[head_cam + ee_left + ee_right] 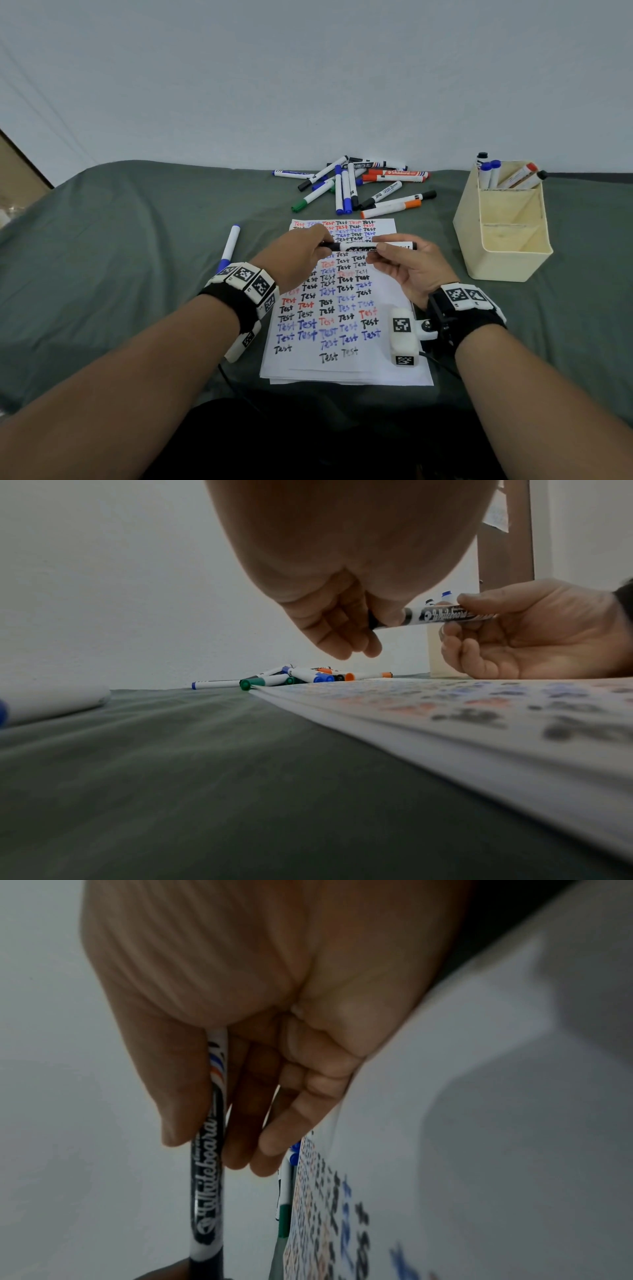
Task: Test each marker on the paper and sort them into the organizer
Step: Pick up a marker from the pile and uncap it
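Note:
A black whiteboard marker (366,246) lies level in the air above the paper (346,301), held at both ends. My left hand (301,257) grips its black cap end (373,622). My right hand (404,263) pinches the printed barrel (445,615) (209,1177) between thumb and fingers. The paper is filled with rows of "Test" in black, blue and red. A cream organizer (503,222) stands at the right, with several markers upright in its rear compartment. A pile of markers (356,185) lies beyond the paper.
A lone blue-capped marker (230,246) lies on the green cloth (120,257) left of the paper. A white wall rises right behind the pile and the organizer. The cloth's left edge falls away at the far left.

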`<act>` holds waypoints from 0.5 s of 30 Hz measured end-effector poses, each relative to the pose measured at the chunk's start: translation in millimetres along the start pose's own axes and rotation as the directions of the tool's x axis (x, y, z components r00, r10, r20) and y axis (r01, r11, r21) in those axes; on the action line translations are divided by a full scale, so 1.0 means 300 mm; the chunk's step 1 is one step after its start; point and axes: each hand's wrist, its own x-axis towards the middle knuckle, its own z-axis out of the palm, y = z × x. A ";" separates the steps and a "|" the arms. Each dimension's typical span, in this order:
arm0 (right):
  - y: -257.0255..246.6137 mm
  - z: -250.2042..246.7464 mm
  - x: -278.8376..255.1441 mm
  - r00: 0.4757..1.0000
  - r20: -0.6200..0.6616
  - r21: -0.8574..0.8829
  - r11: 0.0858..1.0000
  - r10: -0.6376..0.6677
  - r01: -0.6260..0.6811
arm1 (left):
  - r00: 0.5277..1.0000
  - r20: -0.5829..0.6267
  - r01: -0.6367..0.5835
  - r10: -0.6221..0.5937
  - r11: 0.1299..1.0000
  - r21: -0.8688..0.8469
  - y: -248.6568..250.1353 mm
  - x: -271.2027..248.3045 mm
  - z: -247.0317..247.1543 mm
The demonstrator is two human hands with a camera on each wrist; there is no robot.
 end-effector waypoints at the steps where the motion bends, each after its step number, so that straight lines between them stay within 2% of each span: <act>1: 0.000 0.000 0.000 1.000 -0.002 -0.002 1.000 0.000 0.000 | 1.000 0.008 0.008 -0.008 1.000 0.001 0.003 0.001 0.000; 15: 0.015 -0.002 0.008 1.000 0.013 -0.062 0.998 0.007 -0.006 | 1.000 0.020 0.021 -0.021 0.999 0.038 0.003 0.000 0.012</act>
